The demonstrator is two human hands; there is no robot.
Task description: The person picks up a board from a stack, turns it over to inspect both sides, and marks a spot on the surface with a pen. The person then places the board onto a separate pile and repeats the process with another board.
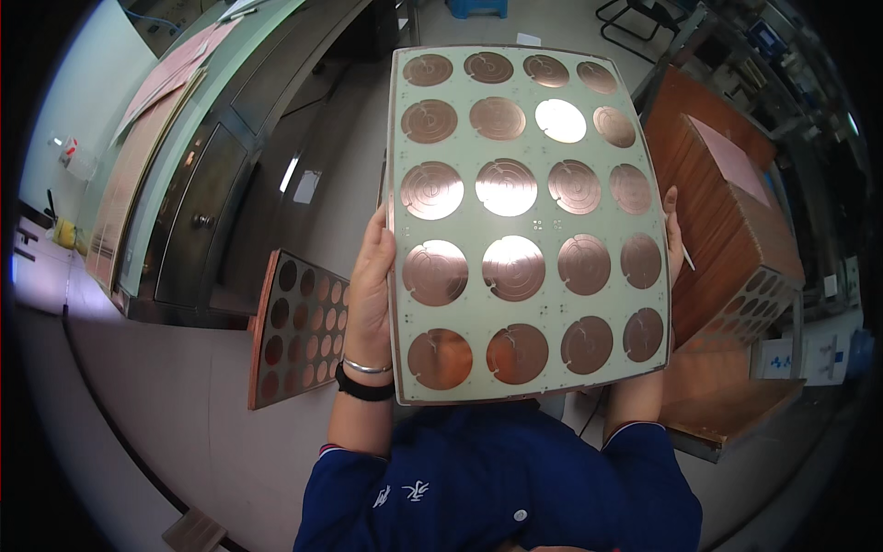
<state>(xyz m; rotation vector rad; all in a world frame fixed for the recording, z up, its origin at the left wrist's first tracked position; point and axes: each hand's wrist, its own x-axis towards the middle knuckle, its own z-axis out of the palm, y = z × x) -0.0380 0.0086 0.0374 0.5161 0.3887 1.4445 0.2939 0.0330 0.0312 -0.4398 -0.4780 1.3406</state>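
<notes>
A large pale green circuit board panel (474, 225) with rows of round copper discs is held up in front of my chest, its patterned face toward me. My left hand (372, 276) grips its left edge, with a bangle and a dark band on the wrist. At the opposite edge, my right hand (674, 235) holds the panel, most of its fingers hidden behind it. A thin white stick (688, 258) shows beside the right hand; whether that hand holds it I cannot tell.
A similar panel (302, 327) stands tilted on the left, near a dark metal cabinet (204, 207) with a light green top bearing papers and boards. To the right are brown boards (708, 198) and another disc-patterned panel (752, 305). A blue stool (478, 7) stands far off.
</notes>
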